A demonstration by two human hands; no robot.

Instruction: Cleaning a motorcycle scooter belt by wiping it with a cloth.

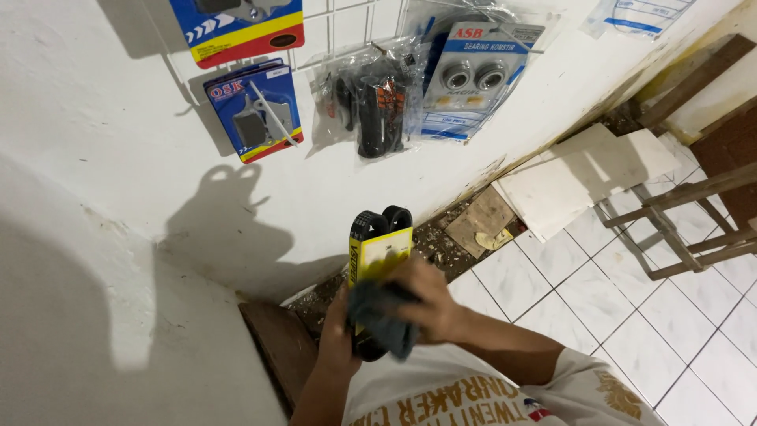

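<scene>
I hold a black ribbed drive belt (381, 222) in a yellow cardboard sleeve (382, 255) upright in front of my chest. My left hand (339, 335) grips its lower left edge from below. My right hand (430, 298) presses a dark grey cloth (382, 315) against the lower part of the sleeve. The belt's bottom end is hidden behind the cloth and my hands.
Packaged spare parts hang on a white wire rack on the wall: blue brake-pad cards (255, 109), a bag of black grips (372, 102), a bearing pack (475, 77). A wooden stool frame (678, 213) and loose tiles (583, 177) stand on the white tiled floor at right. A brown wooden edge (277, 347) lies near my left arm.
</scene>
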